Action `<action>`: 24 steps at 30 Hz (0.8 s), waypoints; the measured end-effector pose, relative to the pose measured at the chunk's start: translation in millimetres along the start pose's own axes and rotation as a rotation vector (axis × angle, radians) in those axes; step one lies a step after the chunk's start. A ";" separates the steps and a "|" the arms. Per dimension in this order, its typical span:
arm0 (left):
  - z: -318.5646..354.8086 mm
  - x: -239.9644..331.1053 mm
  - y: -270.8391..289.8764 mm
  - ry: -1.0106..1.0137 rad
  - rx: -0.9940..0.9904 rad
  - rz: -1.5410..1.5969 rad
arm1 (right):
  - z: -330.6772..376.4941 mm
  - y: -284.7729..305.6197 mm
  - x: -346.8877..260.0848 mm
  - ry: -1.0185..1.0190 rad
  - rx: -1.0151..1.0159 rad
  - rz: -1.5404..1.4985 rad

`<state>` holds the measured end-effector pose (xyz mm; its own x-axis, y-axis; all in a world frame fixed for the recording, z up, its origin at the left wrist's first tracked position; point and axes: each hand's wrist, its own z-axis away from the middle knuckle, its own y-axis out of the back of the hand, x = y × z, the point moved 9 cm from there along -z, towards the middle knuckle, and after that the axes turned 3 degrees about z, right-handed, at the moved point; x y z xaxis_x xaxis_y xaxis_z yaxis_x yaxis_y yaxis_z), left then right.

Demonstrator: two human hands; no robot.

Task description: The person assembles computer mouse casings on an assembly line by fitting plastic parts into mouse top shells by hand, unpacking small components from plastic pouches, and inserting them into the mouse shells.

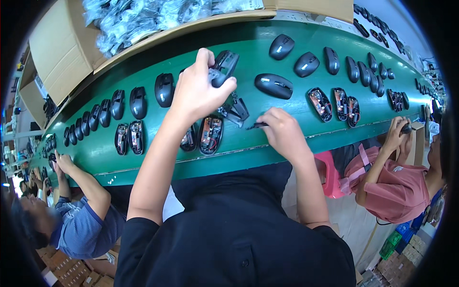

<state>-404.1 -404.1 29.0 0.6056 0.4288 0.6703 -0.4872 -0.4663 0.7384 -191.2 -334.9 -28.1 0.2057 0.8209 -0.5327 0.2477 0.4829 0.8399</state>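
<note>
My left hand (203, 86) is raised over the green work surface, its fingers closed on a dark plastic mouse part (217, 77). Just beyond its fingers lies a black computer mouse (227, 61). Below it, several loose black plastic pieces (234, 112) lie in a small heap. My right hand (285, 133) pinches a small thin black plastic piece (258, 126) just right of that heap. Close to my left forearm lies an opened mouse (211, 135) with its circuit board showing, and another opened mouse (189, 138) is partly hidden by the arm.
Rows of black mice (138, 103) stretch left, and more mice (307, 64) lie right. Opened mice (320, 104) sit near the front edge. A cardboard box (186, 28) holds bagged parts. Co-workers sit at left (91, 225) and right (397, 191), beside a pink stool (329, 174).
</note>
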 end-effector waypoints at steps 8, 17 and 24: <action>84.9 47.2 26.5 -0.396 -0.276 0.389 | 12.2 115.6 -92.1 0.385 0.650 -0.078; 131.0 56.8 30.3 -0.408 -0.439 0.541 | 22.0 91.3 -156.3 0.497 0.312 -0.190; 150.0 56.4 42.4 -0.426 -0.243 0.635 | 29.5 57.8 -187.0 0.442 -0.003 -0.279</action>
<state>-296.2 -515.7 87.2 0.3309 -0.2173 0.9183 -0.9131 -0.3192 0.2535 -187.4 -469.5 117.0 -0.2870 0.7105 -0.6425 0.2328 0.7024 0.6727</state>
